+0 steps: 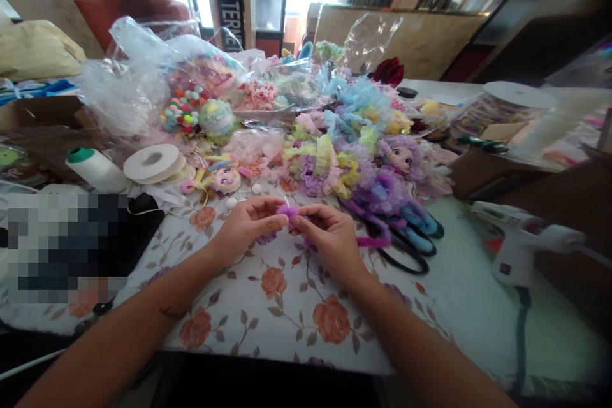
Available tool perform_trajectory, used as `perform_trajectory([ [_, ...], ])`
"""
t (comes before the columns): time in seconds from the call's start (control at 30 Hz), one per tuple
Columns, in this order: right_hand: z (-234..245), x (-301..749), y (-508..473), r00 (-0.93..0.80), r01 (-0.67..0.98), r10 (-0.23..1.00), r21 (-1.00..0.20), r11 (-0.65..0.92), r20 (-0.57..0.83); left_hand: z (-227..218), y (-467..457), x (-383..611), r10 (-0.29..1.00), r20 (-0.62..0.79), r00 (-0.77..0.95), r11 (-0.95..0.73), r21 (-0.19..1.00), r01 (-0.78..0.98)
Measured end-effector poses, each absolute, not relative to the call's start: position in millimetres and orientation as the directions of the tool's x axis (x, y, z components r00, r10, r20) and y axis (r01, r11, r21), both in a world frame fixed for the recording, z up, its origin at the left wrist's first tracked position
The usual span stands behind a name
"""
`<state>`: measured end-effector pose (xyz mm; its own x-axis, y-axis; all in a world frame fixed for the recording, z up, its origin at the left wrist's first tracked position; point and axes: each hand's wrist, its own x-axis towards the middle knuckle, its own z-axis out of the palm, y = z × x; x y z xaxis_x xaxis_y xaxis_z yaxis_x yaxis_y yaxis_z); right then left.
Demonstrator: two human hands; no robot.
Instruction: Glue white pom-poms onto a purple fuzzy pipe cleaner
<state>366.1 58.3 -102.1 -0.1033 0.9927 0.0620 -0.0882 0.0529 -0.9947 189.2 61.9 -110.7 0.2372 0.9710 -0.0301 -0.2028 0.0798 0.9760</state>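
My left hand (253, 222) and my right hand (326, 229) meet above the flowered tablecloth (239, 306). Between their fingertips is a fuzzy purple pipe cleaner (287, 210), pinched from both sides. A thin whitish bit sticks up just behind it; what that is I cannot make out. A longer purple-pink fuzzy strand (375, 241) lies to the right of my right hand, beside black-handled scissors (406, 264). Past my hands sits a doll with frilly purple hair (399, 156), next to ruffled pastel scrunchies (315, 169).
A white glue gun (516, 242) stands at the right by a cardboard box (488, 172). Left are a thread cone (95, 169), a ribbon spool (152, 162) and a blurred-out dark item (71, 245). Plastic bags (129, 89) and colourful trims pile up at the back.
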Motion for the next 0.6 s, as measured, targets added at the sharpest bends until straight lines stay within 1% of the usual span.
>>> perform_trajectory([
  [0.1,-102.0,366.4,57.7,-0.145,-0.067,0.985,-0.994,0.082,0.091,-110.0,60.8,188.7,0.97,-0.02,0.241,0.057,0.988,-0.145],
  [0.3,-101.1,367.8,57.3,-0.189,-0.048,0.976,-0.994,0.103,0.11,-107.4,59.5,187.9,0.964,-0.043,0.262,0.084,0.986,-0.147],
  [0.53,-103.2,368.3,56.5,-0.193,-0.051,0.976,-0.994,0.095,0.103,-106.1,58.2,189.6,0.968,0.025,0.251,0.013,0.989,-0.147],
  [0.6,-102.7,367.9,56.8,-0.191,-0.054,0.977,-0.995,0.085,0.094,-107.0,58.4,190.8,0.973,0.02,0.23,0.018,0.987,-0.16],
])
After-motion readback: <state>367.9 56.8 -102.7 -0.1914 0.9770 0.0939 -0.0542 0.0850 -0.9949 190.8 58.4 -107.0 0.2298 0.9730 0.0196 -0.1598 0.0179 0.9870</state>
